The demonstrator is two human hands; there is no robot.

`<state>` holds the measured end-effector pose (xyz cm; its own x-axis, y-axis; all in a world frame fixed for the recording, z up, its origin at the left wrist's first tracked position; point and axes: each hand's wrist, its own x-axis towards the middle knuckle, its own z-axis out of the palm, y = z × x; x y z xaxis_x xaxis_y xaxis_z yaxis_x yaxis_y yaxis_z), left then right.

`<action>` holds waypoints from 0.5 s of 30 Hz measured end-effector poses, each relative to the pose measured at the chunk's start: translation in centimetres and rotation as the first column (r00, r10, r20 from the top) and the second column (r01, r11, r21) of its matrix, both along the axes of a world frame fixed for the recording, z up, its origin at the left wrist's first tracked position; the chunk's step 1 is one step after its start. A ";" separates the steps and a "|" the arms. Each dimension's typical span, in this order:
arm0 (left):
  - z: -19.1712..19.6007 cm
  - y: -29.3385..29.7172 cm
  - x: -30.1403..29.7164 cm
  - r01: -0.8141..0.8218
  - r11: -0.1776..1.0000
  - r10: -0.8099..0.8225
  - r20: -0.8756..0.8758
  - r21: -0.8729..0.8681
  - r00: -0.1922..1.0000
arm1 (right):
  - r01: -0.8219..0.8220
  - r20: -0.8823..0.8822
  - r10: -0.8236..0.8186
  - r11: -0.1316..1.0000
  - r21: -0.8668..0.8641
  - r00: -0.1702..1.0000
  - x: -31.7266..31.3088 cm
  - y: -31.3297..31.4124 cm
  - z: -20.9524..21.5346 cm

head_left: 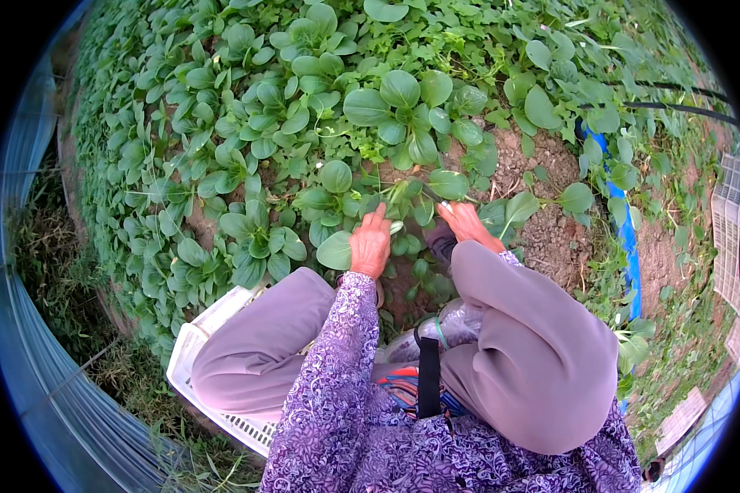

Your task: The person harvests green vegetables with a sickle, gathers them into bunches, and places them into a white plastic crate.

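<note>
Nearest to you, your purple patterned sleeves and grey-clad knees point(543, 361) fill the lower field; you crouch with a white slatted crate point(214, 329) under your left thigh and a dark strap point(427, 374) hanging at your front.

Between the knees, your left hand point(371, 243) lies palm down on a small leafy green plant point(403, 215) at the edge of the bed, fingers together and curled over its leaves. Whether they pinch a stem you cannot tell, for the back of the hand hides the underside. Your right hand point(466, 222) reaches in from the other side of the same plant, fingers closed low near its base. It seems to hold something slim and dark, but it is too small to identify.

The plant stands in bare brown soil point(551, 230) directly ahead of your knees, between both hands. Judge it light, soft and easily bruised: the round blades would tear or crease under pressure, while the pale stalk cluster at the soil line is the firmer part. Take hold there, gathering the stalks low, not by the leaf blades.

Beyond it, the bed point(247, 123) carries many similar rosettes mixed with weeds. To the right runs a blue pipe point(627, 230), and farther still a black hose point(674, 107). A pale plastic sheet point(33, 329) edges the far left.
</note>
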<state>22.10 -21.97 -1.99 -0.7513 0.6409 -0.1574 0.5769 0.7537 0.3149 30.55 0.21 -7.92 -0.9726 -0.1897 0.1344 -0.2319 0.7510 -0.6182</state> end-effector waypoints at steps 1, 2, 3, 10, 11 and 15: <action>0.1 -0.9 0.4 -0.031 0.999 0.031 -0.008 -0.014 0.999 | -0.020 0.036 0.021 1.000 -0.017 0.999 -0.7 -1.1 0.0; -0.1 0.2 0.4 -0.026 0.999 0.026 -0.003 0.023 1.000 | 0.005 -0.006 -0.004 1.000 0.026 1.000 -0.5 0.1 -0.3; -0.2 1.1 0.4 -0.023 0.998 0.023 0.002 0.058 1.000 | 0.028 -0.050 -0.024 0.997 0.066 0.998 -0.3 1.2 -0.4; -0.7 1.2 1.5 -0.123 0.986 0.122 0.016 0.116 0.992 | 0.412 0.565 -0.203 0.871 -0.269 0.800 -2.5 0.2 0.7; -0.8 1.1 1.6 -0.128 0.985 0.128 0.008 0.118 0.992 | 0.474 0.687 -0.204 0.850 -0.230 0.698 -2.8 0.1 1.1; -0.9 1.2 1.7 -0.179 0.972 0.175 0.044 0.152 0.984 | 0.403 0.686 -0.169 0.894 -0.195 0.708 -2.8 0.5 2.0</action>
